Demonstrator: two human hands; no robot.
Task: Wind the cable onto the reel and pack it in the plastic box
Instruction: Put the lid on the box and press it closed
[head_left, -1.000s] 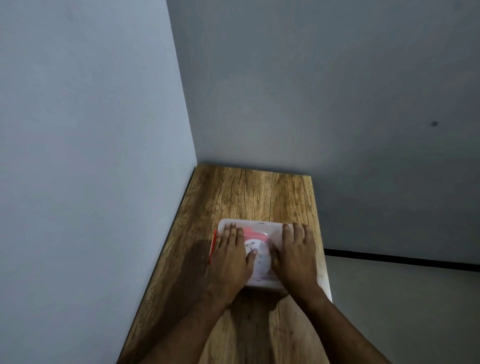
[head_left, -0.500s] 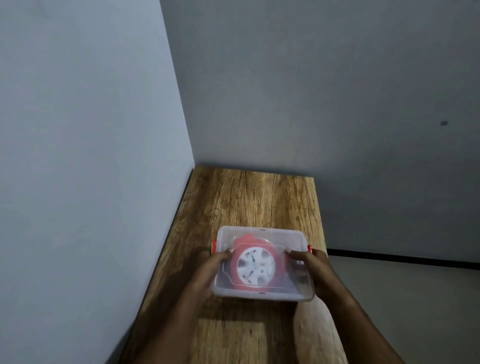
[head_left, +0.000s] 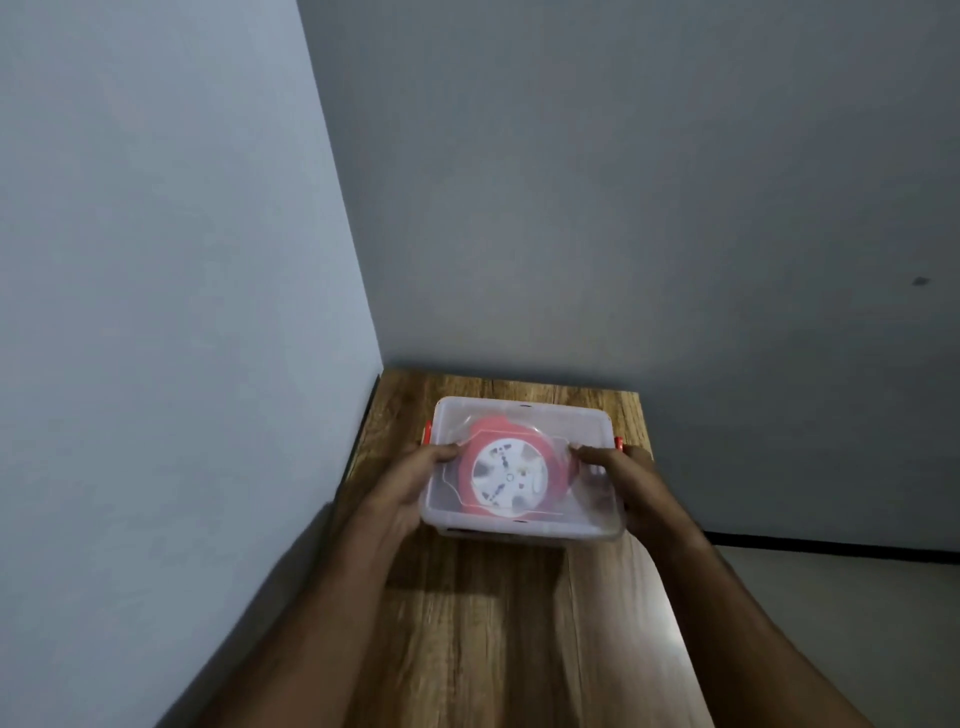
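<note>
Now I am gripping the plastic box (head_left: 519, 421) by both ends, left hand (head_left: 410, 486) and right hand (head_left: 631, 483) closed on it to keep the reel (head_left: 511, 475) level

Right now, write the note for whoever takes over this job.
Left hand: gripping the left end of the plastic box.
Right hand: gripping the right end.
The box, lid on, is held over the wooden table, near the wall corner.
Done: the red reel lies flat inside, under the clear lid.
Left: set the box down; check both red latches, I cannot tell if they are locked.
</note>
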